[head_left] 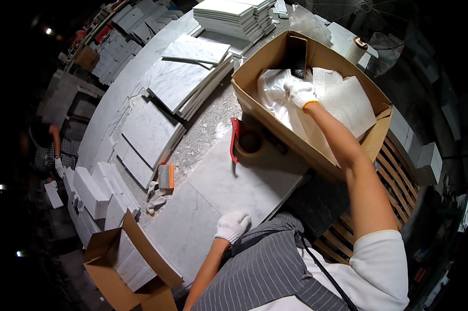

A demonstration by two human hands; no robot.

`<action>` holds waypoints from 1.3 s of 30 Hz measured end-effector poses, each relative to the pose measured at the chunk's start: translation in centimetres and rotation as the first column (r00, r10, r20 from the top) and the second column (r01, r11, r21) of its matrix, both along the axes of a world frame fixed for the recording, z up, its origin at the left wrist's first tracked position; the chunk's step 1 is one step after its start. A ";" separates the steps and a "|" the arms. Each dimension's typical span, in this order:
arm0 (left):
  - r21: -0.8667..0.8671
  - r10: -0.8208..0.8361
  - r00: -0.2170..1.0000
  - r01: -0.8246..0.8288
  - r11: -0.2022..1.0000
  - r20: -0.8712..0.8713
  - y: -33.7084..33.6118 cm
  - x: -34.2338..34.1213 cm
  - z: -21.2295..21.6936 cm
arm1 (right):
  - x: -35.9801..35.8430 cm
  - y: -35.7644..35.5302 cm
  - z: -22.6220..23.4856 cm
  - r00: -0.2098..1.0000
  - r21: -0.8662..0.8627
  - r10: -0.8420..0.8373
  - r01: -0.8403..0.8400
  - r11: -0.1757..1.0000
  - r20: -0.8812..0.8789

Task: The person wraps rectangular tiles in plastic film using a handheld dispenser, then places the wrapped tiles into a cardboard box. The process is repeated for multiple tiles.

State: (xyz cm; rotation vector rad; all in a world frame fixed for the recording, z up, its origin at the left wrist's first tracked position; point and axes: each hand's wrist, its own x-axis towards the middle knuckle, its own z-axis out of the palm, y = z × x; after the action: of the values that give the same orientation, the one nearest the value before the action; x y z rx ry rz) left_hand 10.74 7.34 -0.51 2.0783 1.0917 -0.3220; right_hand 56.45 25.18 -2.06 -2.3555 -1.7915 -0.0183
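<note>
My right hand (300,92), in a white knit glove, reaches into a large open cardboard box (317,153). Its fingers are closed on a thin, shiny white packing sheet (275,85), which bunches up around them. Flatter white foam sheets (342,98) lie beside it in the box. My left hand (234,226), also gloved, rests loosely curled on the near edge of a white marble slab (213,202), with nothing visible in it. Farther up the slab lie a red-handled tool (235,140) and a roll of tape (250,141).
Stacks of marble tiles (187,83) line the far side. A small open carton (135,259) with white tiles stands at lower left, near an orange-and-grey block (166,177). Wooden slats (394,171) lie at right. Another person (52,150) is at far left.
</note>
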 end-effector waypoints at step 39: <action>-0.060 0.001 1.000 -0.001 0.998 -0.012 1.2 0.4 -0.6 | -4.9 -4.5 -3.3 0.852 0.006 0.383 -0.412 0.911 0.356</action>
State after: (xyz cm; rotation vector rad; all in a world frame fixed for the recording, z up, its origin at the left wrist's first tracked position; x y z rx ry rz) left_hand 11.13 8.51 -1.08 2.0252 1.0770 -0.3626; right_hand 51.54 20.66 -5.31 -1.9692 -2.3624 -0.4727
